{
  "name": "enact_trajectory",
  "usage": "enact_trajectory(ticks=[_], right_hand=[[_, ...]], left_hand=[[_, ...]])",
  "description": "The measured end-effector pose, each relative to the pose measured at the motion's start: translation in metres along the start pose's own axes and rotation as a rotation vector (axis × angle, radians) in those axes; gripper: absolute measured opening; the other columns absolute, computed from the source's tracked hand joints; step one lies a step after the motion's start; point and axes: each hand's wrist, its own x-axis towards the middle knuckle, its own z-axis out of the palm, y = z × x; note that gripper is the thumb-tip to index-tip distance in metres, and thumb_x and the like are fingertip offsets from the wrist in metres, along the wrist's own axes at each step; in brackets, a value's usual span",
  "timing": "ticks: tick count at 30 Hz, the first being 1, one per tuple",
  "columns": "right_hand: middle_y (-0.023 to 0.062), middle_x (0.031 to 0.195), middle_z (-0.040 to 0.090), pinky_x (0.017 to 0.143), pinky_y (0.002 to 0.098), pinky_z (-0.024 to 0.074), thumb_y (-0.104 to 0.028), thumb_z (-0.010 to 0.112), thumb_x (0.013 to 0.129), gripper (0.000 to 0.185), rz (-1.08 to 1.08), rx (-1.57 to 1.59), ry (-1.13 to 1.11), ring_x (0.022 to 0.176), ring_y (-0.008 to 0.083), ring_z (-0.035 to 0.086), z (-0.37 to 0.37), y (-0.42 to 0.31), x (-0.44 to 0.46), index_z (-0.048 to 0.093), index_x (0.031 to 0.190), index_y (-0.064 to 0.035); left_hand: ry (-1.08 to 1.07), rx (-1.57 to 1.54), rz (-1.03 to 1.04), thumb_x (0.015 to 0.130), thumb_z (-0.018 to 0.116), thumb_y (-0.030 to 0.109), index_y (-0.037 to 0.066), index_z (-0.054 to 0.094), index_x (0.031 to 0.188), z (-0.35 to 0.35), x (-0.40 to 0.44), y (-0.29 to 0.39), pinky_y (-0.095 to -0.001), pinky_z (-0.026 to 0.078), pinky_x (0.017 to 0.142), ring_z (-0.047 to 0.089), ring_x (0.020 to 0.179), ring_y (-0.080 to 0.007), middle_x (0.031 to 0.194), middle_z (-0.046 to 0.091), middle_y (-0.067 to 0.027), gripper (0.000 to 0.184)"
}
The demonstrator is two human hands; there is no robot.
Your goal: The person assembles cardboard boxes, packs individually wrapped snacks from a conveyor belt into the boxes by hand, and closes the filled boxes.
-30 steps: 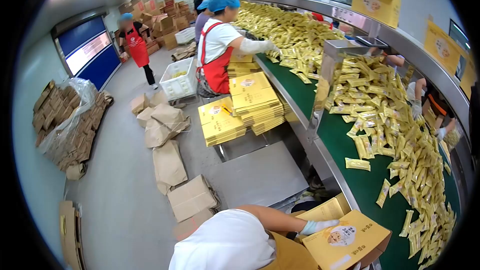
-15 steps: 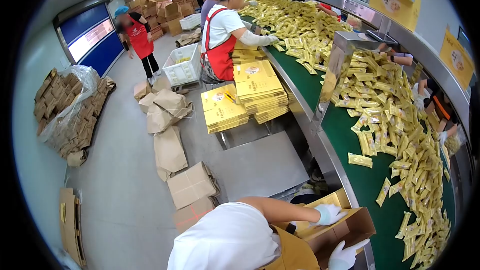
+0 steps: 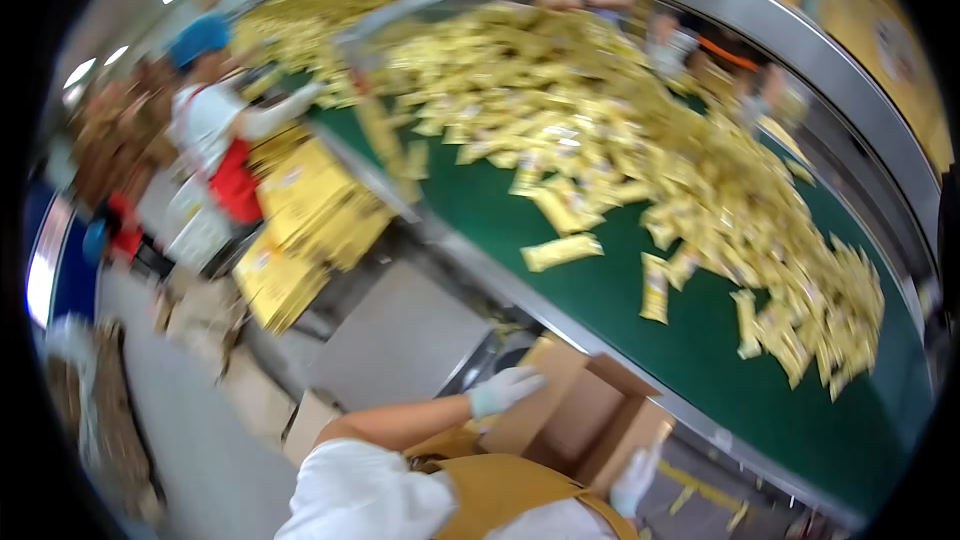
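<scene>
Your left hand lies along the left side of the open box, its grip spread rather than closed; keep those fingers flat so the cardboard doesn't bow. The box is between your hands, beside the green belt. Your right hand is at its right wall (blur hides whether that grip is clamped, so I cannot tell); press evenly from both sides. Counting left to right: at least two carton stacks, one metal table, one box, and one packet heap, too dense to count.
</scene>
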Motion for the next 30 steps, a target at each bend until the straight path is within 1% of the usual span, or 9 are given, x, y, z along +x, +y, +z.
enact_trajectory(ticks=[1,4,8,12,16,19,23,27,30], right_hand=[[0.022,0.152,0.04,0.115,0.0376,0.0319,-0.018,0.04,0.106,0.05,0.123,0.035,-0.087,0.139,0.0292,0.04,0.013,0.006,0.0,0.034,0.15,0.0055],[0.0246,0.115,0.056,0.094,0.0446,0.0429,-0.006,0.048,0.094,0.045,-0.2,-0.297,-0.023,0.107,0.0389,0.055,0.024,-0.026,0.037,0.048,0.139,0.0044],[0.0225,0.108,0.058,0.087,0.0509,0.0434,-0.002,0.057,0.085,0.035,-0.47,-0.562,0.224,0.102,0.0403,0.055,-0.033,-0.063,0.151,0.058,0.119,0.0006],[0.0256,0.138,0.049,0.106,0.05,0.0357,-0.023,0.064,0.092,0.043,-0.33,-0.811,0.543,0.126,0.0415,0.047,-0.12,-0.001,0.279,0.06,0.132,-0.0064],[0.0249,0.147,0.044,0.109,0.0522,0.037,-0.038,0.055,0.099,0.046,0.096,-0.879,0.579,0.131,0.0433,0.045,-0.204,0.068,0.375,0.059,0.138,-0.0141],[0.0169,0.149,0.044,0.113,0.0517,0.0338,-0.043,0.053,0.1,0.045,-0.148,-0.706,0.409,0.136,0.0424,0.039,-0.238,0.218,0.454,0.058,0.139,-0.0215],[0.0209,0.162,0.02,0.11,0.0585,0.0351,-0.071,0.056,0.085,0.065,0.447,-0.783,0.441,0.142,0.0463,0.033,-0.144,0.064,0.435,0.056,0.139,-0.0347],[0.0202,0.139,0.052,0.101,0.0604,0.0397,-0.07,0.052,0.087,0.061,0.215,-0.729,0.296,0.125,0.0443,0.049,-0.092,0.053,0.419,0.06,0.135,-0.0332],[0.0215,0.138,0.052,0.108,0.0627,0.0231,-0.077,0.049,0.083,0.07,0.151,-0.817,0.205,0.135,0.0487,0.032,-0.03,-0.01,0.39,0.06,0.136,-0.0322]], left_hand=[[0.098,-0.008,0.104,0.101,0.055,0.035,-0.007,0.051,0.132,0.009,-0.001,-0.005,-0.0392,0.047,0.098,0.06,0.115,-0.0295,0.125,0.061,-0.0242,0.052],[0.29,0.207,0.274,0.097,0.054,0.013,-0.006,0.037,0.145,0.05,0.017,-0.023,-0.0455,0.042,0.107,0.053,0.124,-0.0443,0.137,0.051,-0.0282,0.054],[0.502,0.76,0.759,0.073,0.064,0.005,0.002,0.064,0.113,-0.009,0.084,0.063,-0.0511,0.046,0.087,0.058,0.107,-0.0379,0.12,0.06,-0.02,0.041],[0.913,0.903,0.37,0.081,0.071,0.031,0.021,0.053,0.141,-0.086,0.179,0.094,-0.0709,0.022,0.109,0.031,0.142,-0.0451,0.148,0.042,-0.02,0.063],[0.735,0.816,-0.03,0.087,0.059,0.061,0.032,0.047,0.147,-0.15,0.274,0.102,-0.0674,0.019,0.113,0.026,0.147,-0.0415,0.157,0.036,-0.0153,0.067],[0.582,0.789,-0.045,0.083,0.054,0.073,0.038,0.044,0.148,-0.137,0.327,0.12,-0.067,0.021,0.112,0.035,0.145,-0.0355,0.157,0.038,-0.0126,0.075],[0.45,0.806,0.026,0.078,0.063,0.073,0.035,0.045,0.149,-0.074,0.357,0.177,-0.0551,0.036,0.109,0.045,0.137,-0.038,0.156,0.036,-0.0195,0.083],[0.401,0.857,0.114,0.07,0.066,0.076,0.033,0.055,0.141,-0.038,0.363,0.178,-0.0558,0.033,0.109,0.041,0.137,-0.0418,0.155,0.037,-0.0187,0.083],[0.286,0.991,0.203,0.07,0.066,0.074,0.031,0.057,0.139,-0.014,0.338,0.18,-0.0542,0.034,0.108,0.041,0.135,-0.04,0.153,0.039,-0.0175,0.082]])
